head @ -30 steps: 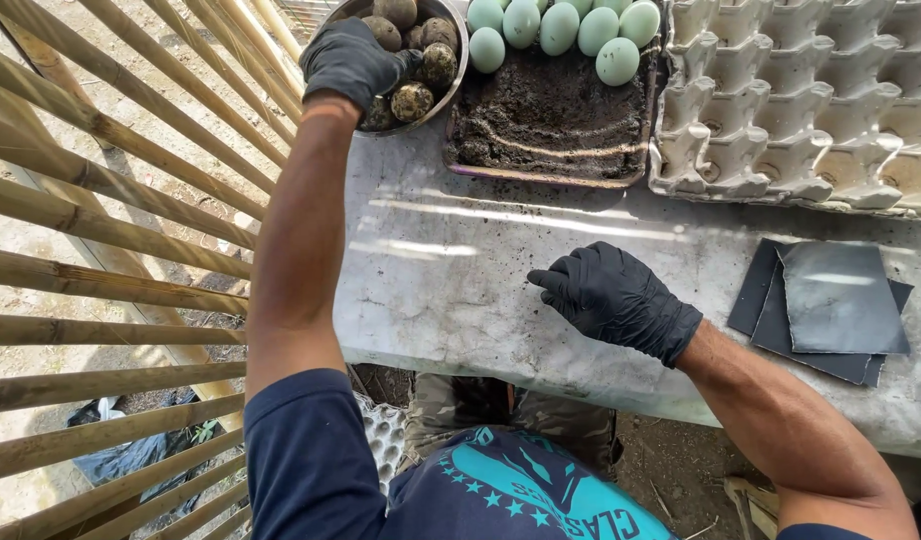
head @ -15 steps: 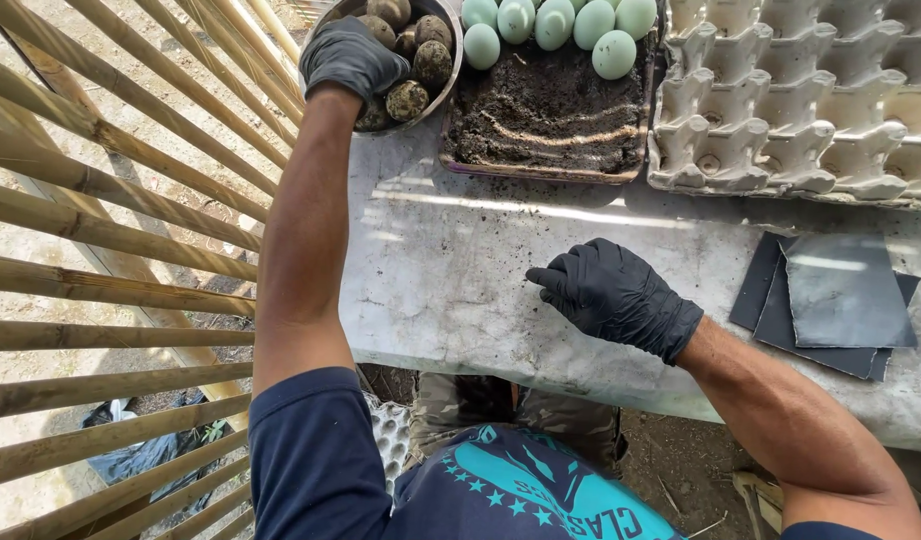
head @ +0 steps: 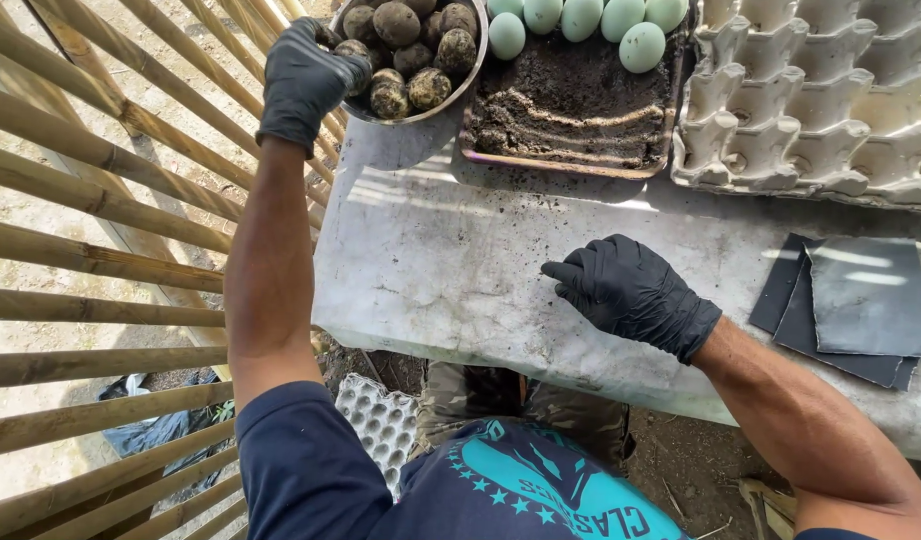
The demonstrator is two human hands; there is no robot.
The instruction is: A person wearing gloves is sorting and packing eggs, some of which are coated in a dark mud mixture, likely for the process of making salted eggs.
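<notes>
Left hand (head: 306, 80), black disposable glove, upper left of the frame: fingers curled over the near rim of a round grey metal bowl (head: 406, 112) and clenched on that rim; whether the fingertips also touch an egg inside cannot be told. Forearm bare, stretched straight up the frame from a dark blue sleeve at bottom centre, running alongside the slanting bamboo slats (head: 111, 170).

Contents of the bowl: a heap of mud-coated dark brown eggs (head: 411, 50), top centre-left, several touching the gloved fingers' side of the rim.

Right hand (head: 631, 292), black disposable glove, centre of the frame: holds nothing. Fingers bent loosely and bunched, pointing towards the left of the frame, fingertips and heel resting on the pale grey, soil-flecked stone tabletop (head: 451, 270). Forearm bare, entering from the lower right corner at a slant.

Shallow brown tray of dark soil (head: 571, 110), top centre, just right of the bowl and touching it; pale blue-green clean eggs (head: 581, 25) lined along its far edge.

Grey moulded pulp egg carton (head: 811, 110), upper right, cups empty, just beside the tray.

Stack of dark grey square sheets (head: 861, 310), right edge, lying flat on the tabletop, apart from the right hand.

Second pulp egg tray (head: 381, 420), lower centre, below the table edge, beside the person's knees.
</notes>
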